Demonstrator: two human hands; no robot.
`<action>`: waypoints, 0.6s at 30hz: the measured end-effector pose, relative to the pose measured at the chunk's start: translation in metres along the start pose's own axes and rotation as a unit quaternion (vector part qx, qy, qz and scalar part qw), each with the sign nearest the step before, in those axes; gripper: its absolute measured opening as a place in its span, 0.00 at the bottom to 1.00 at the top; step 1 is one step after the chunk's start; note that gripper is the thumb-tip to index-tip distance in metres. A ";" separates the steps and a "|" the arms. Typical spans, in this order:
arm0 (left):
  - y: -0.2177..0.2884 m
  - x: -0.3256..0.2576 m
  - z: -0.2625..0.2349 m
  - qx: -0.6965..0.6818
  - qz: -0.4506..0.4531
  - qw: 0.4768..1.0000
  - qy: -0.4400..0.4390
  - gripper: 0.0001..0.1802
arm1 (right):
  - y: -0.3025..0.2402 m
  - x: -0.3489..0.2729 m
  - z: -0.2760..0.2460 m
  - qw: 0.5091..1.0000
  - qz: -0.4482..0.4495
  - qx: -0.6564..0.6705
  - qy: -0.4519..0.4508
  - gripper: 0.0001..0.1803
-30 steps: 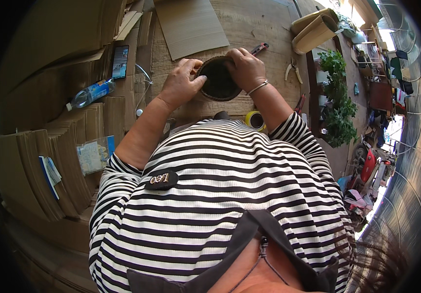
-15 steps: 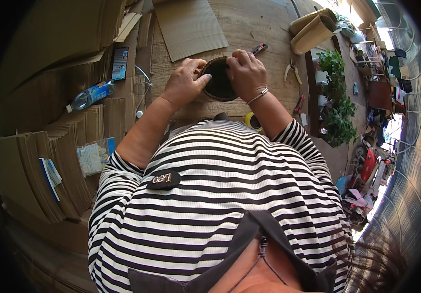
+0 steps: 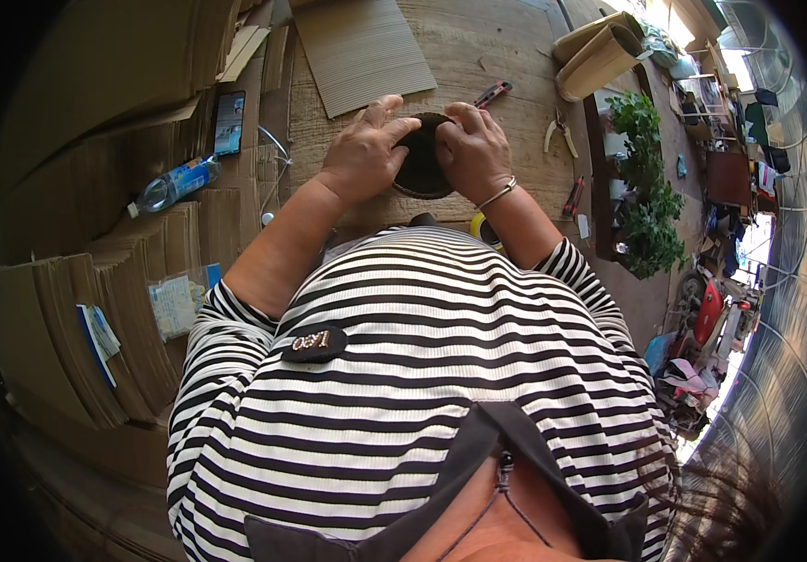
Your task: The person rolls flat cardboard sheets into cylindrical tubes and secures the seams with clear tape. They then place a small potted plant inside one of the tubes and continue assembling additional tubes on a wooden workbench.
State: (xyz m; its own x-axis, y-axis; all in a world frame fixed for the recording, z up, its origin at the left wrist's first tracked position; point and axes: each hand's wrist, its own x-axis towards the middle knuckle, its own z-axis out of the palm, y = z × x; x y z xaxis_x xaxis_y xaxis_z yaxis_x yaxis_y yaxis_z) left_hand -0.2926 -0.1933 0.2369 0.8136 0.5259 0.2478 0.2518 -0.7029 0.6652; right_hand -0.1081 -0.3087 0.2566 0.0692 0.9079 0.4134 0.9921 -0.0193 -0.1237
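Observation:
A dark round dish-like piece (image 3: 419, 169) with a brown cardboard rim sits on the wooden table (image 3: 478, 56) in front of me. My left hand (image 3: 363, 150) grips its left rim, fingers curled over the top edge. My right hand (image 3: 473, 150), with a thin bracelet at the wrist, holds the right rim, fingers pressed on the upper edge. Both hands hide much of the piece. My black-and-white striped shirt fills the lower part of the view.
A corrugated cardboard sheet (image 3: 361, 47) lies beyond my hands. A red utility knife (image 3: 493, 93), pliers (image 3: 560, 136) and rolled cardboard (image 3: 600, 51) lie to the right. Stacks of cardboard (image 3: 75, 347), a phone (image 3: 229, 122) and a plastic bottle (image 3: 171, 184) are on the left. A potted plant (image 3: 647, 187) stands at right.
Both hands have closed in over the round piece's top edge; a second ago they sat wider apart on its sides with the dark middle fully showing.

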 end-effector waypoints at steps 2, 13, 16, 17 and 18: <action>0.003 0.003 0.003 0.062 -0.017 0.997 -0.031 0.25 | 0.001 -0.003 -0.001 1.000 0.001 0.010 -0.001 0.07; 0.020 0.030 -0.010 0.112 -0.142 0.955 -0.236 0.26 | -0.004 -0.012 -0.008 0.991 0.088 0.090 0.046 0.06; 0.015 0.029 -0.009 0.094 -0.144 0.959 -0.226 0.25 | -0.002 -0.016 -0.017 0.999 0.009 0.051 0.002 0.10; 0.014 0.029 -0.009 0.085 -0.143 0.960 -0.224 0.24 | -0.003 -0.016 -0.015 0.999 0.012 0.037 -0.013 0.12; 0.015 0.029 -0.008 0.086 -0.141 0.961 -0.221 0.24 | -0.004 -0.017 -0.012 0.999 0.014 0.023 -0.028 0.13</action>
State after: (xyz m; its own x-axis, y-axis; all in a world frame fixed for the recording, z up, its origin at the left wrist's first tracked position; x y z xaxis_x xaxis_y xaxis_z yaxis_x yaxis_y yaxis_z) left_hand -0.2699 -0.1843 0.2596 0.8334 0.4801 -0.2739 0.5477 -0.6501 0.5267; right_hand -0.1114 -0.3289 0.2612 0.0897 0.9296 0.3575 0.9838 -0.0268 -0.1771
